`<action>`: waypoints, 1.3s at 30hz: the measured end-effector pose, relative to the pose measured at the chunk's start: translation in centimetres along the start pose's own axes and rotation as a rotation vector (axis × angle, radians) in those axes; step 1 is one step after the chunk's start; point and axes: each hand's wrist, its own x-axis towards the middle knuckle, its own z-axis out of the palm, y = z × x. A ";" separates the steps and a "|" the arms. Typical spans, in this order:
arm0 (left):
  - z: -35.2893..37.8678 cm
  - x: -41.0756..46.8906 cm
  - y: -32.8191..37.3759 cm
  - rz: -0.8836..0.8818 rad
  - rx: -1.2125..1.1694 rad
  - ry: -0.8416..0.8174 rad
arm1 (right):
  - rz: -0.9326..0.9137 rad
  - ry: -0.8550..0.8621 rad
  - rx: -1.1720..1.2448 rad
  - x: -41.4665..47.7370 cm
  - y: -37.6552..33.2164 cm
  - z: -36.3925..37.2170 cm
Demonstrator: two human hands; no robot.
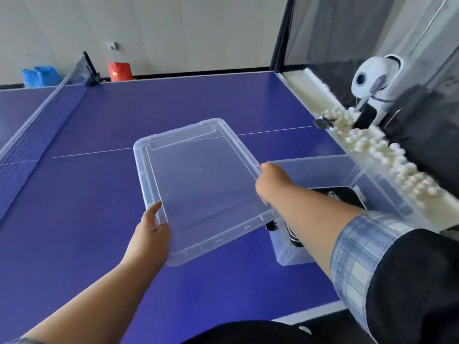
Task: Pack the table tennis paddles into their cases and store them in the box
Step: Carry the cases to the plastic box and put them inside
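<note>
A: Where are we in the job?

B: Near the end, we'd judge. Both our hands are on the lid (201, 184). The left hand (151, 229) grips its near left corner, thumb on top. The right hand (272, 182) clasps the right edge, fingers curled under where we can't see them.

A: Is the lid down on anything?

B: It looks lifted and tilted, its right near corner overlapping the box (347, 170). Whether it touches the table (99, 194) we cannot tell.

A: And the box?

B: Just right of the lid, open, by the table's right edge. Inside we see a black case (340, 194) with a white logo, lying flat, partly hidden by our right forearm. Another dark edge shows lower down at the box's near left, perhaps a second case; we can't say for sure.

A: Any paddles loose?

B: None that we can see on the table. So packing looks done, and closing the box is the step in hand.

A: What does the next move need?

B: We should carry the lid right, level it, line its rim up with the box rim, then press down at the corners. The lid is clear and thin, so it may flex; we'd hold both sides.

A: Anything to watch?

B: The trough of white balls (387, 155) runs just beside the box. We'd keep the lid clear of it.
</note>
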 end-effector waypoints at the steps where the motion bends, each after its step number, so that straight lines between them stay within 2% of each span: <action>1: 1.3 -0.3 1.3 0.034 0.028 -0.022 | 0.014 0.024 0.006 0.4 1.7 -1.1; 6: 7.7 -3.3 6.5 0.223 0.140 -0.159 | 0.028 0.071 -0.031 3.1 11.3 -5.8; 11: 13.5 -7.0 9.0 0.492 0.501 -0.310 | 0.001 0.035 -0.054 7.6 19.8 -10.0; 15: 18.6 -9.7 10.9 0.639 0.665 -0.372 | -0.055 -0.007 0.000 11.8 25.1 -13.0; 18: 22.9 -10.9 12.9 0.738 0.738 -0.323 | -0.091 -0.019 0.040 14.3 28.2 -14.1; 21: 26.2 -12.1 14.8 0.974 0.860 -0.282 | -0.160 -0.088 0.021 16.2 30.0 -14.1; 26: 29.3 -12.5 16.2 1.169 0.999 -0.402 | -0.217 -0.153 -0.096 18.3 30.7 -14.0; 30: 31.4 -12.5 17.7 1.248 0.999 -0.453 | -0.258 -0.123 -0.145 18.3 31.3 -14.3; 35: 34.3 -12.7 19.5 1.312 0.987 -0.564 | -0.363 0.151 -0.137 13.5 33.2 -14.2; 39: 37.9 -13.2 22.1 1.234 0.977 -0.696 | -0.305 0.024 -0.093 7.8 35.4 -12.5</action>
